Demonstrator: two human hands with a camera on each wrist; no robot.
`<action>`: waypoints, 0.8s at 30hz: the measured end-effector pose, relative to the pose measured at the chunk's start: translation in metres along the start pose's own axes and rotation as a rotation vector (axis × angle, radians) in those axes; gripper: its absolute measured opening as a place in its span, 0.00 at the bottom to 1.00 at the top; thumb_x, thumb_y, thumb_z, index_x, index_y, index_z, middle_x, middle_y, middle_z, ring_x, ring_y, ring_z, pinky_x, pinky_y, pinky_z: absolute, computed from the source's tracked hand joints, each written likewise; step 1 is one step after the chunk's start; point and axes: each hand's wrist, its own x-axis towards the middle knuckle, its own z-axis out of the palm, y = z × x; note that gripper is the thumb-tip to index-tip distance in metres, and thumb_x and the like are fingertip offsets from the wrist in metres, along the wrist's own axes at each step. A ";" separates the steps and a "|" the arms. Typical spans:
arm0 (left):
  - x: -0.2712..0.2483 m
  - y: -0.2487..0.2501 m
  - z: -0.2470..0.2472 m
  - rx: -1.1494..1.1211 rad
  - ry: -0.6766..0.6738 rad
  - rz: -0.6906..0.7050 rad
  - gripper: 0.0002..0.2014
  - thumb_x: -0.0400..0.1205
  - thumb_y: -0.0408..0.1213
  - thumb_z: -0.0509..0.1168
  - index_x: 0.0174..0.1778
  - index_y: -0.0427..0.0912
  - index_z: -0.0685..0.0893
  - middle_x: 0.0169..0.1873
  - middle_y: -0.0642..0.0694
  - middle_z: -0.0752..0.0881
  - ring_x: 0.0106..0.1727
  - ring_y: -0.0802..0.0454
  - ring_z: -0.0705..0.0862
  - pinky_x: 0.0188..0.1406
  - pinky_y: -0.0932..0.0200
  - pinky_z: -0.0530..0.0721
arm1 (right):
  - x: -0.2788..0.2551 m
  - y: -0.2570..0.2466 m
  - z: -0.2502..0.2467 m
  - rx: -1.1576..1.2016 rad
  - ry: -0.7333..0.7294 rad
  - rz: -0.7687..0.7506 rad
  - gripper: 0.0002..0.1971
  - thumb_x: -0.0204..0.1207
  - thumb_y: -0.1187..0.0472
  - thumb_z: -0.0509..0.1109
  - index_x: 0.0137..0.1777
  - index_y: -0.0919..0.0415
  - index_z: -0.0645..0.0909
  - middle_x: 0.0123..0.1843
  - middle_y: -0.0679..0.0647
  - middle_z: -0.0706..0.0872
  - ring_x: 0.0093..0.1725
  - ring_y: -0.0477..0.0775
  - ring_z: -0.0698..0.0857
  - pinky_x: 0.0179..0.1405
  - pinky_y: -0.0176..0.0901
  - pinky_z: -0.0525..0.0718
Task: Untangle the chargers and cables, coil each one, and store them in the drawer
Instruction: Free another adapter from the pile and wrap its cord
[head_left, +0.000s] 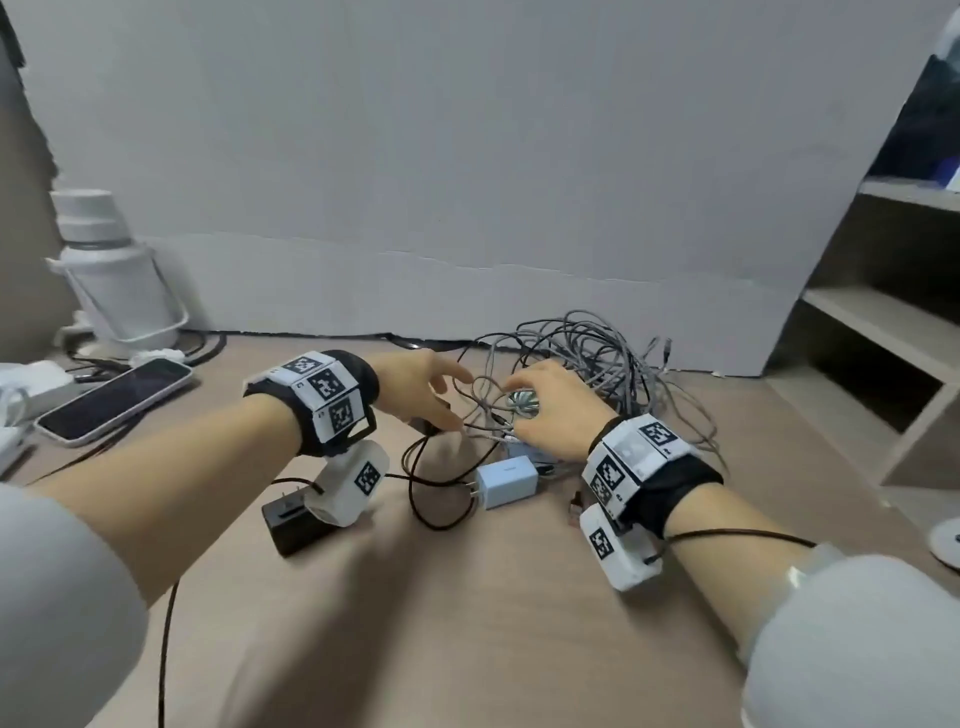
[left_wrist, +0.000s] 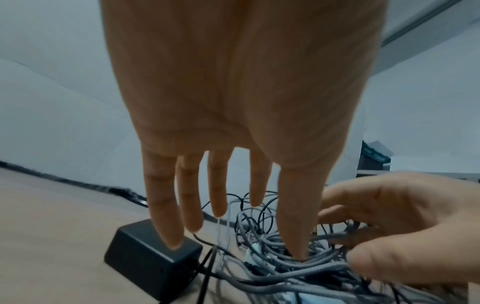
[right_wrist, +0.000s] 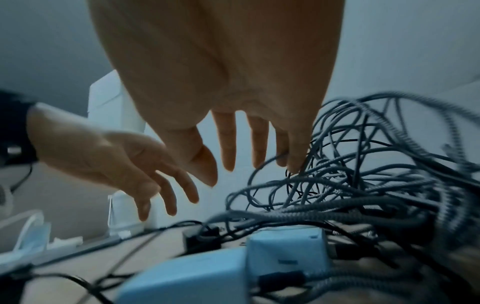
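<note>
Reaching over the desk (head_left: 467, 597), both hands meet at the near edge of a tangle of grey braided cables (head_left: 597, 353). The left hand (head_left: 415, 387) has its fingers (left_wrist: 193, 205) straight and spread, tips just above the thin black cable (head_left: 415, 488) and gripping nothing. The right hand (head_left: 550, 410) lies over the tangle with loosely extended fingers (right_wrist: 228, 144), their tips among the strands; in the right wrist view none of them closes round a cable. A small round metallic object (head_left: 522, 402) shows between its thumb and forefinger. A pale blue charger (head_left: 506, 486) lies just in front of the right hand, touching the cables. A black power adapter (head_left: 291, 525) sits below the left wrist, well apart from a phone (head_left: 117, 400) and a white bottle (head_left: 111, 275) at far left. Open shelves (head_left: 883, 322) stand at right.
</note>
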 end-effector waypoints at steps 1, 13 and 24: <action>0.010 -0.004 0.003 -0.027 -0.032 0.000 0.36 0.76 0.46 0.79 0.80 0.57 0.73 0.68 0.48 0.78 0.61 0.46 0.87 0.45 0.59 0.90 | 0.012 0.003 0.006 -0.079 -0.083 -0.001 0.32 0.74 0.60 0.72 0.79 0.48 0.73 0.81 0.56 0.69 0.81 0.61 0.65 0.81 0.59 0.68; 0.094 0.022 0.026 0.422 -0.294 0.119 0.38 0.75 0.39 0.79 0.80 0.51 0.71 0.67 0.48 0.80 0.52 0.52 0.79 0.37 0.63 0.77 | 0.089 0.039 0.016 -0.424 -0.368 0.150 0.53 0.63 0.49 0.85 0.84 0.50 0.57 0.78 0.61 0.66 0.66 0.70 0.81 0.62 0.60 0.86; 0.099 0.026 -0.039 -0.120 -0.093 0.266 0.06 0.82 0.38 0.73 0.39 0.48 0.85 0.34 0.48 0.84 0.34 0.55 0.84 0.39 0.59 0.88 | 0.088 0.031 -0.049 -0.098 -0.229 0.063 0.34 0.62 0.44 0.87 0.64 0.56 0.79 0.54 0.50 0.87 0.51 0.54 0.85 0.49 0.47 0.82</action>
